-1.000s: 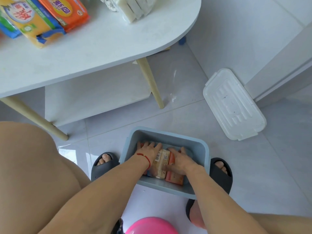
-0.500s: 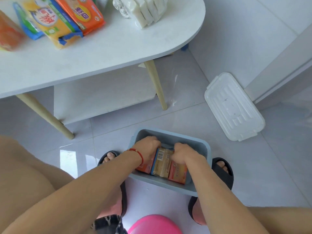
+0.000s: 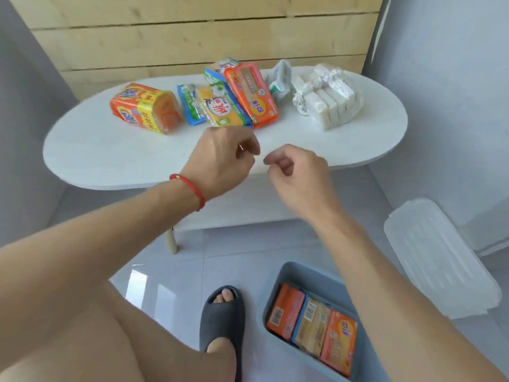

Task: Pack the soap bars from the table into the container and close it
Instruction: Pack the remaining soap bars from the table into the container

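Wrapped soap bars lie on the white oval table (image 3: 110, 158): an orange-yellow pack (image 3: 147, 107), a yellow and blue pack (image 3: 220, 108), an orange bar (image 3: 252, 93) and a clear pack of white bars (image 3: 327, 102). My left hand (image 3: 220, 158) and my right hand (image 3: 296, 175) hover side by side above the table's front edge, fingers loosely curled, holding nothing. On the floor at the lower right stands the blue-grey container (image 3: 300, 274) with three wrapped bars (image 3: 312, 325) side by side inside. Its white lid (image 3: 438, 260) lies on the floor to the right.
A crumpled wrapper (image 3: 281, 78) lies on the table behind the bars. My foot in a dark slipper (image 3: 221, 321) rests left of the container. A wooden panel (image 3: 192, 31) rises behind the table. A wooden table leg (image 3: 171, 241) stands on grey tiles.
Both hands have come up out of the container and now hang over the table's front edge. The view has tilted up from the floor to the table.
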